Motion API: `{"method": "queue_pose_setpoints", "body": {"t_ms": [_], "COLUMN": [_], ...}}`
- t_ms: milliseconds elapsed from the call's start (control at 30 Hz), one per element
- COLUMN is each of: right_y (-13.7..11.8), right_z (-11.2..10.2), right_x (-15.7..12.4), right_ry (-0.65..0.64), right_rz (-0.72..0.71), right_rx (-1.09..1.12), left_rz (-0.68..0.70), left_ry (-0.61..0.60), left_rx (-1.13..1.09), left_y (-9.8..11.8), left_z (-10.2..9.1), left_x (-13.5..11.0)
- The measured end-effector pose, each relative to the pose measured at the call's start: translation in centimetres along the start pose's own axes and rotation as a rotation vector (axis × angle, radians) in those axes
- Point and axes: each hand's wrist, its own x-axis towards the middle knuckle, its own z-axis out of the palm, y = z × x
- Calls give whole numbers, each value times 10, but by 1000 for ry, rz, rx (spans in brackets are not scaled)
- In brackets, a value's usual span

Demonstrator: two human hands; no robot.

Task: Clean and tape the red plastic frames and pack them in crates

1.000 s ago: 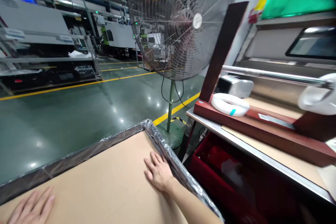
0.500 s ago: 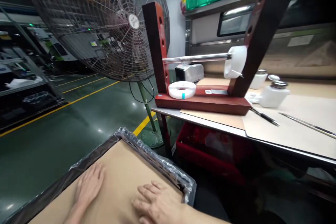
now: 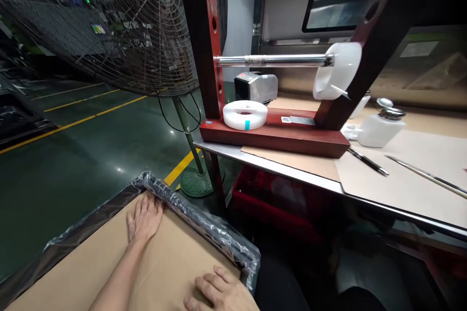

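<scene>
Both hands lie flat and spread on the cardboard sheet (image 3: 109, 262) at 7 o'clock: left hand (image 3: 145, 218), right hand (image 3: 219, 294). It looks light, stiff (easily creased); hold the edges near the slippery plastic liner (image 3: 207, 228).

a pedestal fan (image 3: 109, 24) stands on the green floor (image 3: 73, 155); a white tape roll (image 3: 244, 114) lies on the red wooden stand (image 3: 277, 136), beside a pen (image 3: 367, 162).

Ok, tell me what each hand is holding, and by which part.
Nothing is held. The left hand and the right hand both lie flat on the cardboard sheet, near its plastic-wrapped edge.
</scene>
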Motion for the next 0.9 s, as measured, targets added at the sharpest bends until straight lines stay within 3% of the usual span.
{"method": "queue_pose_setpoints", "body": {"t_ms": [233, 500, 700, 900], "right_y": [0, 3, 2, -2], "right_z": [-35, -50, -57, -50], "right_x": [11, 21, 26, 19], "right_ry": [-311, -448, -473, -394], "right_rz": [62, 92, 118, 135], "right_rx": [155, 246, 239, 237], "left_rz": [19, 40, 57, 35], "left_ry": [30, 17, 24, 188], "left_rx": [-26, -55, -72, -42], "left_y": [2, 2, 3, 14], "left_z": [6, 6, 4, -12], "left_x": [0, -2, -2, -19]}}
